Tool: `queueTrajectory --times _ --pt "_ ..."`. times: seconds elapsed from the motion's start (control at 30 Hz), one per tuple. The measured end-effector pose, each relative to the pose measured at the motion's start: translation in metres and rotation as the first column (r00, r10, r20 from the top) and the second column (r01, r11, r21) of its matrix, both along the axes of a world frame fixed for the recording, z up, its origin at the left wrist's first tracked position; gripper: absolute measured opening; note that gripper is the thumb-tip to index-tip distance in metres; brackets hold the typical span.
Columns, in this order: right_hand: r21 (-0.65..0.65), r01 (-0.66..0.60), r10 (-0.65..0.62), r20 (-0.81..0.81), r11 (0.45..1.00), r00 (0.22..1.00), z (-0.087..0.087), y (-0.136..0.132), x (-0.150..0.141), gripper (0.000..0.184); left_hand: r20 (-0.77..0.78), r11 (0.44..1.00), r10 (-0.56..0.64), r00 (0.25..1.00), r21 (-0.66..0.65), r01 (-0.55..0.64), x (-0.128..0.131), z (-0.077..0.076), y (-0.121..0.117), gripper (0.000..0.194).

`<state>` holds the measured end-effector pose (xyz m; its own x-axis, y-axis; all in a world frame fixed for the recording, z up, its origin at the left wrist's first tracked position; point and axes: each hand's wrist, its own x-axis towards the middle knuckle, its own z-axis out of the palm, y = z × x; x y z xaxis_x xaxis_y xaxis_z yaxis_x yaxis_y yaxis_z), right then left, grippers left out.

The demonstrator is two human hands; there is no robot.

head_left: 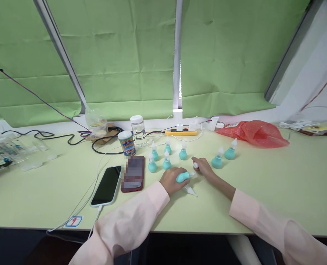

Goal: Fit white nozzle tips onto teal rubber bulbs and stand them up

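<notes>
My left hand [173, 181] is closed around a teal bulb nasal aspirator [182, 177], which lies on its side with a clear tip pointing right. Just under that hand, a translucent cone-shaped nozzle [191, 191] rests on the table. My right hand [203, 167] pinches a small white cylindrical piece [195, 165], a short way from the aspirator's tip. Several like teal bulbs with clear tips stand upright beyond my hands, among them one bulb [152, 166] at the left. To the right stand two more, a nearer bulb [216, 162] and a farther bulb [230, 153].
Left of my hands lie a black-screened phone [106, 186] on a cable and a red-cased phone [134, 173]. Behind them stand a printed can [127, 143] and a clear jar [138, 130]. A yellow power strip [181, 133] and a red plastic bag [255, 133] lie at the back.
</notes>
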<state>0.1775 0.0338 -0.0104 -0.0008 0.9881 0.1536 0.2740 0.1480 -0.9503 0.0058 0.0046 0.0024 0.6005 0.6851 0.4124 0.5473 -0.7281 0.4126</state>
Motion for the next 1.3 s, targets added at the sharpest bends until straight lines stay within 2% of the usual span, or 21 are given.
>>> queueTrajectory --times 0.1,0.2,0.27,0.33,0.43,0.5,0.6,0.67,0.73,0.8,0.87,0.93,1.0,1.1,1.2,1.3 --pt "0.135 0.093 -0.113 0.153 0.987 0.982 0.0 -0.004 -0.002 0.038 -0.055 0.998 0.045 0.997 0.052 -0.042 0.003 0.003 -0.004 0.033" --pt "0.26 0.112 -0.228 0.477 0.959 0.849 0.0 -0.006 -0.002 0.031 -0.056 0.99 0.125 0.991 0.074 -0.121 0.005 0.007 -0.009 0.034" --pt "0.259 0.066 -0.214 0.598 0.963 0.773 0.0 -0.006 -0.002 0.025 -0.028 0.985 0.167 0.986 0.038 -0.166 0.005 0.009 -0.009 0.032" --pt "0.222 0.008 -0.15 0.63 0.975 0.762 -0.001 -0.006 -0.001 0.023 -0.017 0.985 0.174 0.985 -0.004 -0.174 0.004 0.009 -0.008 0.033" --pt "0.187 -0.023 -0.095 0.596 0.982 0.798 -0.001 -0.005 -0.001 0.027 -0.052 0.993 0.114 0.992 -0.03 -0.115 0.003 0.006 -0.005 0.034" --pt "0.217 0.007 -0.119 0.509 0.976 0.852 0.0 -0.006 -0.001 0.029 -0.044 0.995 0.095 0.995 -0.031 -0.096 0.003 0.003 -0.003 0.03" --pt "0.3 0.03 -0.131 0.323 0.953 0.937 0.005 -0.009 0.0 0.032 0.062 0.989 0.15 0.987 -0.031 -0.148 0.003 0.002 -0.002 0.024" --pt "0.325 -0.034 -0.051 0.251 0.945 0.967 0.009 -0.015 -0.002 0.034 0.159 0.981 0.196 0.967 -0.032 -0.194 0.002 0.003 -0.002 0.023" --pt "0.3 -0.147 0.082 0.219 0.942 0.972 0.013 -0.022 -0.006 0.036 0.245 0.978 0.209 0.947 -0.04 -0.206 0.002 0.005 -0.004 0.024" --pt "0.244 -0.254 0.215 0.176 0.936 0.961 0.015 -0.029 -0.012 0.036 0.29 0.984 0.18 0.94 -0.065 -0.168 0.002 0.008 -0.006 0.024" --pt "0.198 -0.321 0.296 0.145 0.926 0.944 0.015 -0.034 -0.017 0.036 0.297 0.987 0.14 0.945 -0.118 -0.109 0.003 0.008 -0.009 0.023" --pt "0.194 -0.318 0.293 0.147 0.928 0.945 0.012 -0.037 -0.02 0.037 0.286 0.982 0.106 0.952 -0.184 -0.054 0.005 0.008 -0.011 0.023" --pt "0.234 -0.234 0.203 0.151 0.944 0.968 0.007 -0.037 -0.021 0.039 0.276 0.976 0.075 0.958 -0.219 -0.013 0.006 0.008 -0.013 0.025" --pt "0.277 -0.117 0.083 0.129 0.954 0.988 0.003 -0.034 -0.02 0.041 0.268 0.981 0.039 0.963 -0.195 0.015 0.007 0.009 -0.014 0.024" --pt "0.236 -0.147 0.12 0.123 0.961 0.985 0.005 -0.032 -0.019 0.041 0.26 0.982 0.007 0.966 -0.184 0.043 0.006 0.011 -0.014 0.022" --pt "0.144 -0.251 0.235 0.118 0.957 0.965 0.009 -0.032 -0.019 0.04 0.27 0.963 -0.057 0.961 -0.239 0.124 0.004 0.013 -0.015 0.023"
